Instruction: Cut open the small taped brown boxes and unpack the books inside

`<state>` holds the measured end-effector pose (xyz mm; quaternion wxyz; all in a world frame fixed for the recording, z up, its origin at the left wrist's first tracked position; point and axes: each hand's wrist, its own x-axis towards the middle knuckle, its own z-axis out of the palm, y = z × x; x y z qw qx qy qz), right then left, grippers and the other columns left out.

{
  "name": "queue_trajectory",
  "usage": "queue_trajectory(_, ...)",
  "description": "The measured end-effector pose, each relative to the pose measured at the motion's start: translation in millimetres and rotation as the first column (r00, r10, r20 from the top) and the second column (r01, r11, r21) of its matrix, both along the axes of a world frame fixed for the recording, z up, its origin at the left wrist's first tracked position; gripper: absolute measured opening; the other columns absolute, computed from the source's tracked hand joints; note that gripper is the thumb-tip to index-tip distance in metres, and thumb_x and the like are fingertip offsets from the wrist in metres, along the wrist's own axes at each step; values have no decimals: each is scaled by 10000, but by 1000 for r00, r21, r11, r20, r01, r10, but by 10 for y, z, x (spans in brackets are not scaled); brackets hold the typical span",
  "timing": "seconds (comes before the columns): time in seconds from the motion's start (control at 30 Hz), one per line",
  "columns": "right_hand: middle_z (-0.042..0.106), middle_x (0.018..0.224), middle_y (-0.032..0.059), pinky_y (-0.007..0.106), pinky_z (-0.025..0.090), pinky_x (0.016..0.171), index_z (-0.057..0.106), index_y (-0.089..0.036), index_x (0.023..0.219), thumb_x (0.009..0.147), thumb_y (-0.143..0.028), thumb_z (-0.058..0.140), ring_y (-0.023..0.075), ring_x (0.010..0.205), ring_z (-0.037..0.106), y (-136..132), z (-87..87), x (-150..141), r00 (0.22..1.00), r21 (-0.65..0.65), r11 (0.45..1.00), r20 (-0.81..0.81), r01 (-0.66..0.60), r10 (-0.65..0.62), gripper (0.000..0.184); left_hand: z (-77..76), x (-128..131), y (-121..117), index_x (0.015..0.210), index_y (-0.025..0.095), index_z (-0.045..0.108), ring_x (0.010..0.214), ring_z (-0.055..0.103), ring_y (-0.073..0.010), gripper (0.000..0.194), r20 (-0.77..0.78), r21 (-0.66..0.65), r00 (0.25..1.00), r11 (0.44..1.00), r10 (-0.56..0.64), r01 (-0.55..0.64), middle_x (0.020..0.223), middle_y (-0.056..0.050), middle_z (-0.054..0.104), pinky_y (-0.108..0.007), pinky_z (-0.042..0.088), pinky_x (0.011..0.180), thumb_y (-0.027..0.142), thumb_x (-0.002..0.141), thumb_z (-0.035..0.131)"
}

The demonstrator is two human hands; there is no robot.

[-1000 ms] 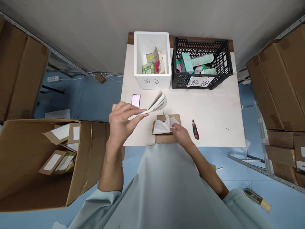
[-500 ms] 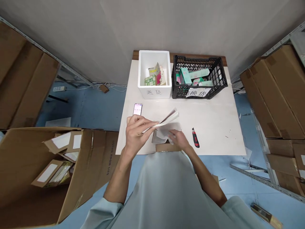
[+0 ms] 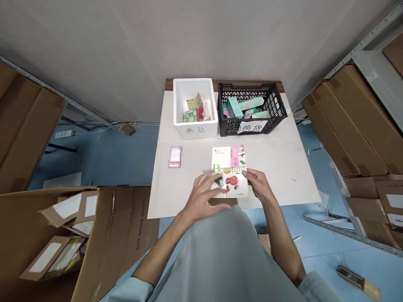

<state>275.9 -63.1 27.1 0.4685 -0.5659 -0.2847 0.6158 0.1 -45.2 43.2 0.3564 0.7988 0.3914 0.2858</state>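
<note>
A thin book (image 3: 231,167) with a white and pink cover, green lettering and fruit pictures is held cover-up over the white table (image 3: 283,167) near its front edge. My left hand (image 3: 206,193) grips its lower left part, fingers laid on the cover. My right hand (image 3: 258,184) clasps its right edge. A brown cardboard packet (image 3: 222,201) peeks out beneath the book, mostly hidden.
A phone (image 3: 175,157) lies on the table to the left. At the back stand a white foam box (image 3: 195,105) and a black crate (image 3: 252,110), both holding small boxes. A big open carton (image 3: 63,235) sits on the floor at left. Stacked cartons fill the shelves (image 3: 355,126) at right.
The book, held open and edge-on in my left hand before, is now closed and cover-up in both hands. My right hand left the white wrapping on the packet. The camera tilted up.
</note>
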Motion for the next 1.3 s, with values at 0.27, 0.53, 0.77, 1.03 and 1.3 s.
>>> queue_trajectory(0.27,896,1118,64,418,683,882,914,-268,1118,890,-659,923,290,981,836,-242,-101,-47,999,48,999,-52,2,1,453,-106,76,384,1188,181,805,1193,802,-383,751,309,-795,830,605,464,-42,1180,-166,863,-487,636,1037,699,690,1021)
queue_trajectory(0.53,893,1076,83,458,684,949,892,-278,1104,794,-753,938,336,1097,834,-284,-206,-144,990,44,999,-140,18,-12,569,-66,107,180,994,175,866,1075,843,-368,611,397,-886,784,421,476,193,1086,-155,881,-479,646,1008,648,659,1062)
queue_trajectory(0.77,860,1219,130,533,668,1015,858,-250,1205,761,-679,972,363,1150,806,-194,-313,-181,968,67,978,146,198,-206,628,-113,182,120,994,175,892,1012,847,-329,602,341,-894,740,444,580,65,1069,-139,888,-452,654,986,635,649,1070)
queue_trajectory(1.03,811,1390,121,481,661,1089,859,-278,1246,997,-639,750,318,1252,774,-193,-241,-598,840,239,971,524,14,-141,452,-280,447,-72,1048,214,930,1003,838,-344,541,274,-810,749,565,603,-159,997,-79,891,-505,677,994,569,658,1050)
queue_trajectory(1.3,844,894,104,422,650,852,792,-224,964,941,-689,724,314,910,801,-202,-166,-642,799,156,978,565,140,-205,470,-321,652,-358,1119,304,930,1179,836,-331,253,215,-449,904,860,370,-245,1234,-52,878,-518,639,1150,381,883,880)
